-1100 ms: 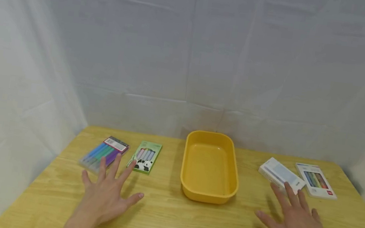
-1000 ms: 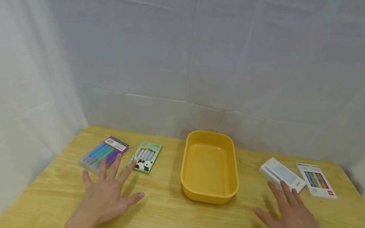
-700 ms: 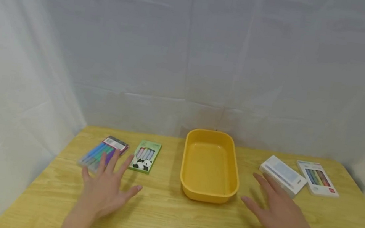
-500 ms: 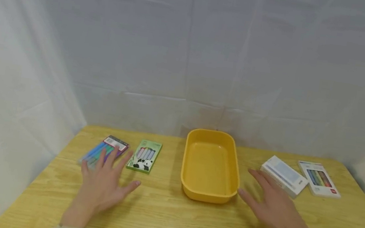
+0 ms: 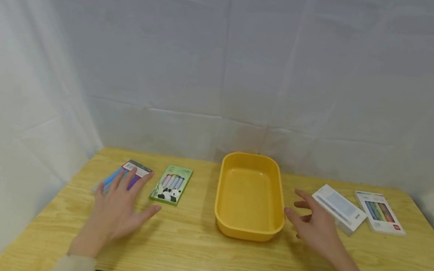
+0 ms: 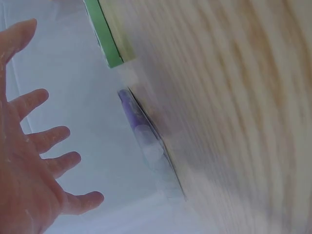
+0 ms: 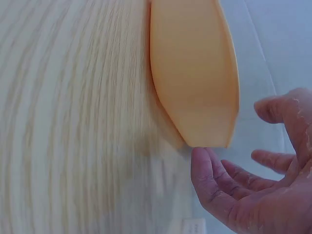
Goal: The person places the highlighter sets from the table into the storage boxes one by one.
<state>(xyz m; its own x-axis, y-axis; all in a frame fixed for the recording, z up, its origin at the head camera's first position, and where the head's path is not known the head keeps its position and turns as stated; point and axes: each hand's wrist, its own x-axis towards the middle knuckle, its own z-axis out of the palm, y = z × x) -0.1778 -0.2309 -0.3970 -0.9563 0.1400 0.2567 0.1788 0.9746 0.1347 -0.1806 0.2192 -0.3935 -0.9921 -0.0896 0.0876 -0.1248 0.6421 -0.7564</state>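
While the left hand [image 5: 114, 213] hovers near the marker pack [image 5: 134, 180] at 10 o'clock from the person, its fingers spread and holding nothing, the right hand [image 5: 320, 229] stands on the 4 o'clock side of the yellow tub [image 5: 245, 233], fingers loosely bent around nothing. Its thumb lies just beside the rim; whether it touches cannot be told.

A careless sideways push by that thumb could skid the tub toward 9 o'clock, and swinging the same hand toward 2 o'clock might knock the white box [image 5: 339, 206] just beyond it. The pack looks flat and thin, so fingertips could slide over it instead of getting underneath; a left-hand sweep toward 2 o'clock might also drag the green pack [image 5: 171, 185].

The tub, at 1 o'clock on the table [image 5: 200, 261], sits upright, its long sides running from 6 to 12 o'clock, with rounded corners and a slightly glossy floor. The marker pack lies flat, blue and purple showing through its translucent case below a white label.
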